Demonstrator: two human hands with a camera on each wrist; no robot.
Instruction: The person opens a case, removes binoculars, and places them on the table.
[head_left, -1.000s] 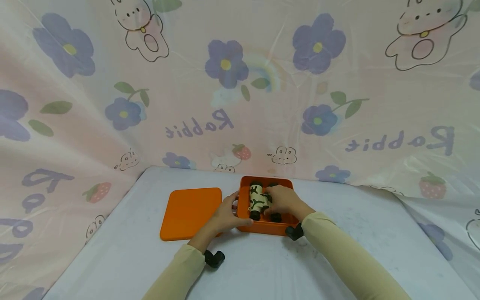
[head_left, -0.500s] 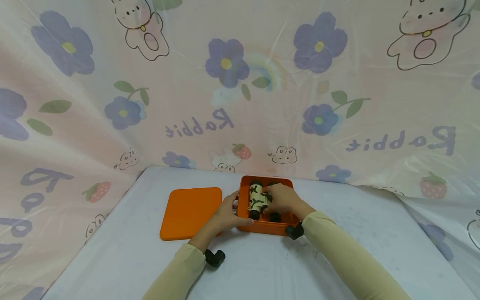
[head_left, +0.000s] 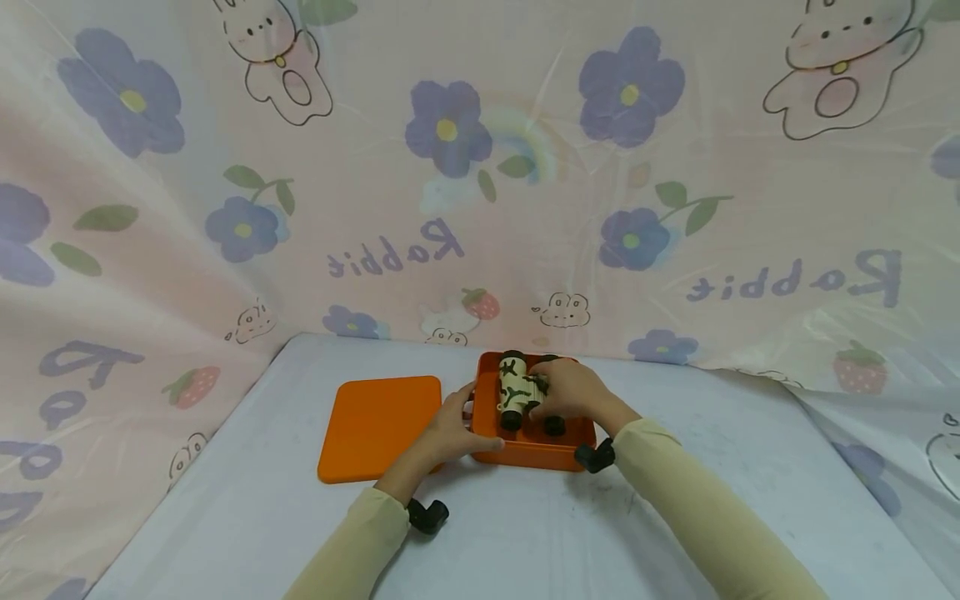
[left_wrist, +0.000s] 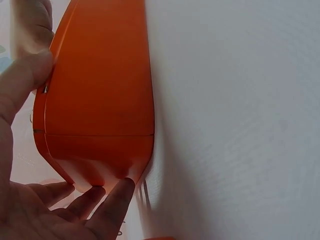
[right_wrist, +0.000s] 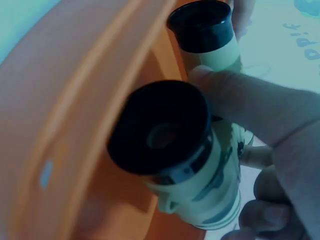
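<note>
A pair of camouflage binoculars [head_left: 513, 387] with black ends is partly inside an orange box [head_left: 532, 455], raised slightly above its floor. My right hand [head_left: 576, 390] grips the binoculars from the right side; in the right wrist view the thumb lies between the two barrels of the binoculars [right_wrist: 165, 130]. At the box's left front corner, my left hand [head_left: 450, 429] holds the box. The left wrist view shows its fingertips against one wall of the box [left_wrist: 100, 90] and the thumb on the rim. My right hand hides part of the right barrel.
An orange lid [head_left: 378, 429] lies flat on the table just left of the box. The white tabletop [head_left: 510, 533] reaches back to a printed curtain [head_left: 525, 208], with flowers and rabbits on it. Black camera mounts sit on both wrists.
The right hand has raised the binoculars a little, and their far ends now stand over the box's back rim. My left hand keeps its place on the box.
</note>
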